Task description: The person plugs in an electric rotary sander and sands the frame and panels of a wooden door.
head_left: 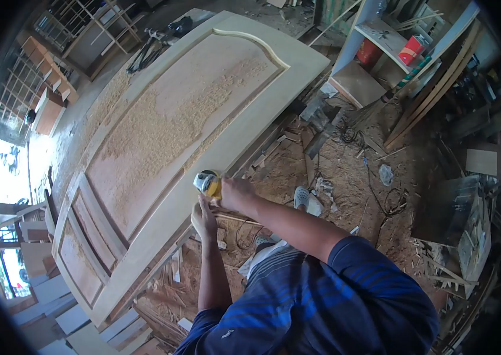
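A yellow power tool with a silver-grey head [208, 184] rests at the near edge of a large wooden door panel [227, 139]. Its exact kind is hard to make out. My right hand [237, 194] is closed around the yellow body from the right. Just below, my left hand [204, 220] reaches up with its fingers against the tool's underside, close to the door's edge; part of its grip is hidden. Wood shavings [161, 121] cover much of the door's recessed panel, which has a curved moulding at the far end.
Sawdust and offcuts litter the floor [345, 177] to the right. A shelf unit [375, 35] holding a red box [413, 49] stands at back right, near a broom [375, 109] and leaning strips [440, 83]. Stacked boards [73, 322] lie at lower left.
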Action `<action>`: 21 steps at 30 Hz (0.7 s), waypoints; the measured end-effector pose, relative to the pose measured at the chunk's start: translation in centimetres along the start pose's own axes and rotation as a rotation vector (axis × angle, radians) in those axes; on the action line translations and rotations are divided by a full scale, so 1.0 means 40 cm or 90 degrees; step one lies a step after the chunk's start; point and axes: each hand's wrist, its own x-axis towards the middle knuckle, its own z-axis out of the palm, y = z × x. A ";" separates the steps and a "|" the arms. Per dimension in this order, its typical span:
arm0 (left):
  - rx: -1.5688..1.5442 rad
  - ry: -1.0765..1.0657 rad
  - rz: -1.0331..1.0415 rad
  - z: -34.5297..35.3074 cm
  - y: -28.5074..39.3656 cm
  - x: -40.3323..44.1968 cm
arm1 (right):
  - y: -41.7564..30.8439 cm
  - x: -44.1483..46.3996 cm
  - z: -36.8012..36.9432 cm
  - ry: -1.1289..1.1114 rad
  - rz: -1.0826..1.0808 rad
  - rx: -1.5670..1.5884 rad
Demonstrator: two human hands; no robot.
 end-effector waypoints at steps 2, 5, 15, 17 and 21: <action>0.085 0.124 0.172 0.054 0.040 0.017 | 0.069 0.013 -0.037 0.040 0.055 -0.003; 0.192 0.249 0.367 0.137 0.060 0.089 | 0.160 0.033 -0.128 0.072 0.112 0.017; 0.479 0.152 0.383 0.363 0.141 0.316 | 0.463 0.153 -0.377 0.225 0.184 0.020; 0.496 0.158 0.369 0.394 0.166 0.333 | 0.504 0.163 -0.427 0.210 0.216 0.047; 0.575 0.155 0.332 0.420 0.183 0.337 | 0.590 0.204 -0.487 0.204 0.250 0.052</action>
